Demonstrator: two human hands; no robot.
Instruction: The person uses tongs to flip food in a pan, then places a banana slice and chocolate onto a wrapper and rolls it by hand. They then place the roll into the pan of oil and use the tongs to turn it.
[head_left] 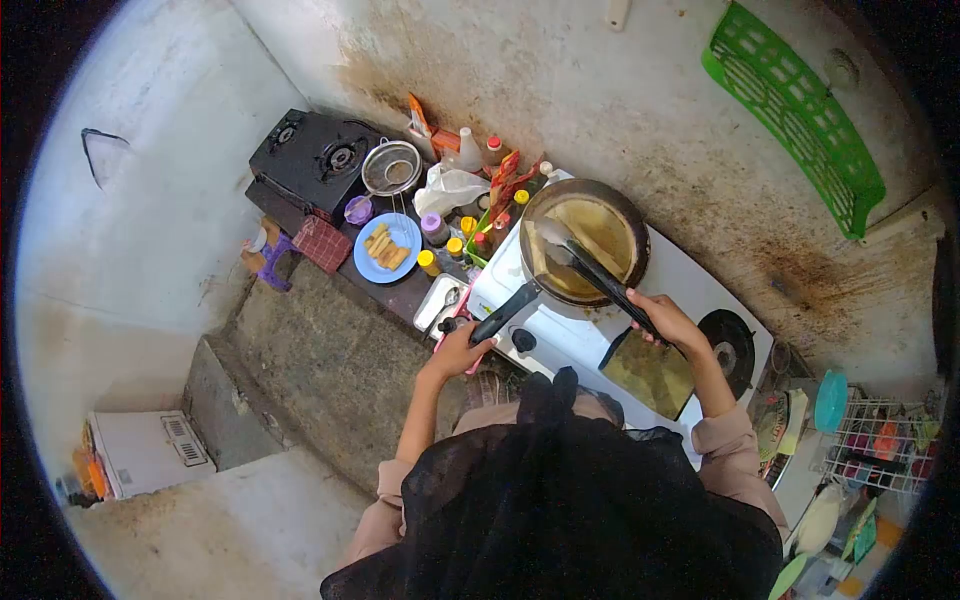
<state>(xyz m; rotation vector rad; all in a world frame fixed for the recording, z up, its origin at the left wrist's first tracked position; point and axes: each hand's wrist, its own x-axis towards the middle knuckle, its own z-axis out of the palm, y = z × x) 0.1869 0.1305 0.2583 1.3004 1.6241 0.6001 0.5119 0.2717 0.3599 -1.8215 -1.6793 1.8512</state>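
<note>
My left hand (460, 350) is closed around the black handle of a frying pan (640, 225), which sits on the white stove (560, 335). Inside the pan are a light-brown layer and long pale pieces, though their kind is hard to make out. With my right hand (665, 322) I grip black-handled tongs (600, 275), their pale tips reaching into the pan from above. Whether the tips pinch anything cannot be seen clearly. Left of the pan, a blue plate (368, 268) carries several golden fried rolls (388, 248). A dark-edged greenish-brown flat sheet (650, 372) lies on the stove near my right wrist.
Several sauce bottles and yellow-capped jars (428, 262) crowd the counter beside the stove. A white tray (432, 300) holds a spoon. Farther left are a strainer (392, 167) and a black stove (310, 160). A second burner (727, 352) and a dish rack (880, 440) stand right.
</note>
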